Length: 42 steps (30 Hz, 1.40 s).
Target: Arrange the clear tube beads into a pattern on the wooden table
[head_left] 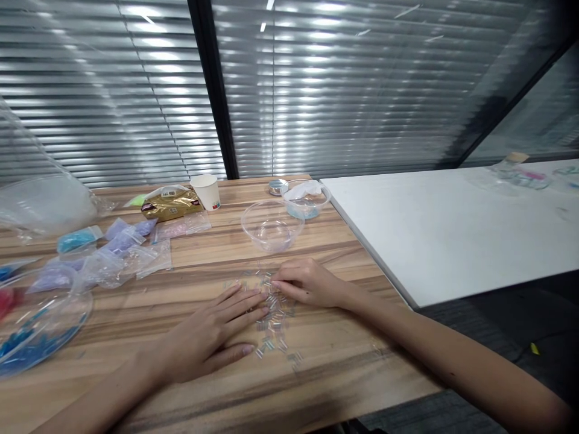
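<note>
Small, shiny, clear tube-shaped beads (274, 326) lie scattered on the wooden table between my hands. My left hand (208, 328) rests flat at their left side, fingers stretched out and fingertips touching the edge of the pile. At the upper right of the beads is my right hand (310, 282), its thumb and forefinger brought together low over the tabletop. What sits between those fingertips, if anything, is too small to make out. Just beyond the hands stands a clear plastic bowl (272, 228), see-through, with a faint purplish tint at its base.
Behind it, another clear bowl (323, 196) holds something white, near a small round tin (277, 187). A paper cup (207, 191) and gold tissue pack (172, 205) stand at the back. Purple bead bags (124, 240) and a bowl of blue pieces (43, 346) lie left; a white table (452, 235) adjoins right.
</note>
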### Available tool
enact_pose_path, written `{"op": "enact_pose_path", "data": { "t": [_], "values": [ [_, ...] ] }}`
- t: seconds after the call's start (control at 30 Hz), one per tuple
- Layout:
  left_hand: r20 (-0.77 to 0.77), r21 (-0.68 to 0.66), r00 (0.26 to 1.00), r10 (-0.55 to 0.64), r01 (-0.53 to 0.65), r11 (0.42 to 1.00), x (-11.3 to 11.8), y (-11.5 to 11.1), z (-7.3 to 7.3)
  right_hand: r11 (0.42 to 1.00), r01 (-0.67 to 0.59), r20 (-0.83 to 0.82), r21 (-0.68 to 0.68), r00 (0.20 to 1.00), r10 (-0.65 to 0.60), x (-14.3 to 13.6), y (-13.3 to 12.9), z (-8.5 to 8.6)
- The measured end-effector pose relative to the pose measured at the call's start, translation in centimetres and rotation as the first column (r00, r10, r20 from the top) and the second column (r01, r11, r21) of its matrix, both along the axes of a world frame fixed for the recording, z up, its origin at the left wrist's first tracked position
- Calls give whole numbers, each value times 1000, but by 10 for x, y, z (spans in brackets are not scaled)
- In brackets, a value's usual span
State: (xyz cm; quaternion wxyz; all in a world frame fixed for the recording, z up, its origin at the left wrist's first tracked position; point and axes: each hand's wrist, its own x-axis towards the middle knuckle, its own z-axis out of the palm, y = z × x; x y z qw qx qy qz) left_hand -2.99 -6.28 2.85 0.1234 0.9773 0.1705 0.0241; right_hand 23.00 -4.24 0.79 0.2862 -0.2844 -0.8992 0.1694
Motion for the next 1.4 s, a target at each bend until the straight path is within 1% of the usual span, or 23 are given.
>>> {"op": "enact_pose_path", "data": {
  "t": [0.3,0.67,0.87,1.4],
  "values": [
    [-14,18,1000,-1,1,1000,-1,1,-4,999,3,5,-38,1000,-3,0,0,3],
    [-10,34,1000,-10,10,999,0,0,-2,997,-16,17,-79,1000,17,2,1,4],
    [-12,20,1000,-6,6,1000,0,1,-3,996,-26,15,-82,1000,27,2,1,4],
    [-27,48,1000,-7,8,999,1,2,-1,994,-32,4,-105,999,32,2,2,4]
  ]
}}
